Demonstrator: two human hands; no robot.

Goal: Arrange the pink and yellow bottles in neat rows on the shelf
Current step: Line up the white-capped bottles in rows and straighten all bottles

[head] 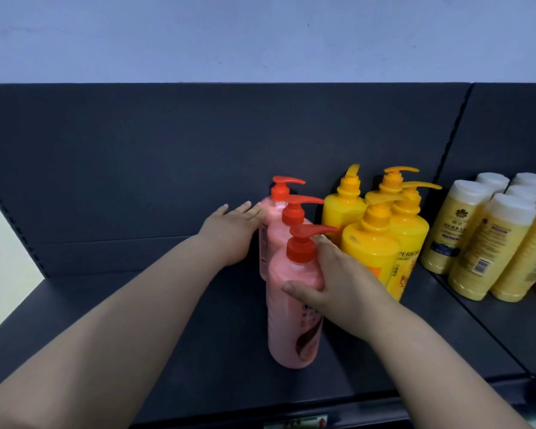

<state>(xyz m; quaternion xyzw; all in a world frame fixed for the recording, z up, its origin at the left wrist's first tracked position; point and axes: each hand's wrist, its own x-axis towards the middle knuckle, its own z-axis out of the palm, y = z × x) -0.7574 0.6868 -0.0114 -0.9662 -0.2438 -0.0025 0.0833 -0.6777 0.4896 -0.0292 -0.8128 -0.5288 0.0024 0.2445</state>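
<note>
**Fig.** L fingers (245, 209) straight and close together, tips against the left side of the rear pink bottle (268, 209). L hand (231, 232) holds nothing. R thumb (297, 289) lies across the shoulder of the front pink bottle (291, 329), other fingers curled behind it; R hand (338, 280) thus grips it below the red pump. With the middle pink bottle (279, 238), these stand upright in one front-to-back file on the dark shelf (167, 335). Four yellow pump bottles (369, 252) cluster just to the right. White-capped bottles (489, 243) fill the next bay.
</note>
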